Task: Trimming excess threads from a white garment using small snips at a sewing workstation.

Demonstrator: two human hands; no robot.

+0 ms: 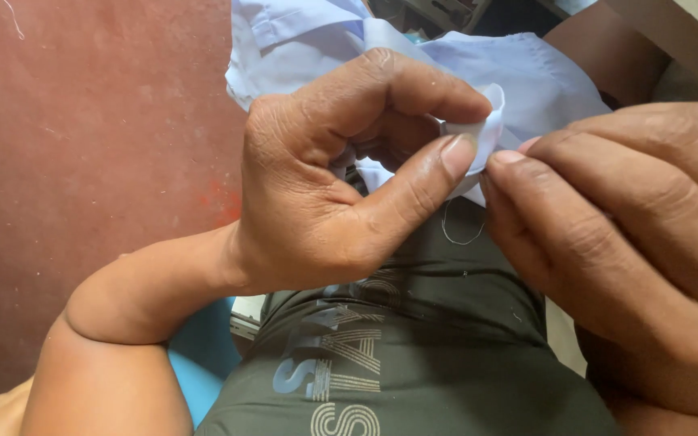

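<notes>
A folded edge of pale blue cloth [485, 139] sits just right of the frame's centre, pinched between the thumb and forefinger of the left hand [341, 178], whose grip comes in from nine o'clock. The right hand [624, 226] closes on the same fold from three o'clock, fingertips touching it, and a thin thread [460, 230] loops down at six o'clock. The rest of the cloth spreads toward twelve o'clock, above a dark green shirt [414, 355] and a red floor [82, 161] at left.

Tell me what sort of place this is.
Probably a home or a small tailoring spot, with the person seated low. A red cement floor lies below, the left hand and right hand pinch a pale blue garment, and a loose thread hangs over the dark shirt.
</notes>
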